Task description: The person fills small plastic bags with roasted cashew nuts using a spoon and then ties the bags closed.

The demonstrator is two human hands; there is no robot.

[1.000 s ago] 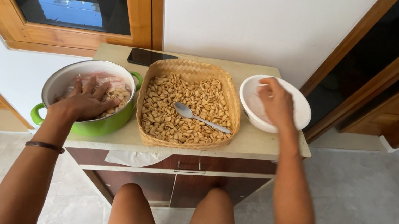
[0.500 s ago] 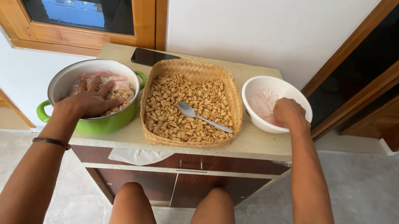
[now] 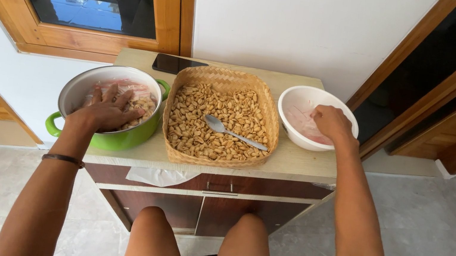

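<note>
On a narrow tabletop (image 3: 295,162) below a wood-framed window, two hands were seen at work over bowls of peanuts.

The left hand (image 3: 107,111) was laid flat, fingers spread, on the peanuts in a green pot (image 3: 118,138), with nothing clasped in its grip. The right hand (image 3: 332,123) was curled inside a white bowl (image 3: 298,99); what its grip held could not be told. Between them a woven basket (image 3: 227,80) of unshelled peanuts was set, a spoon (image 3: 227,130) resting in it, a dark phone (image 3: 174,63) behind.
</note>
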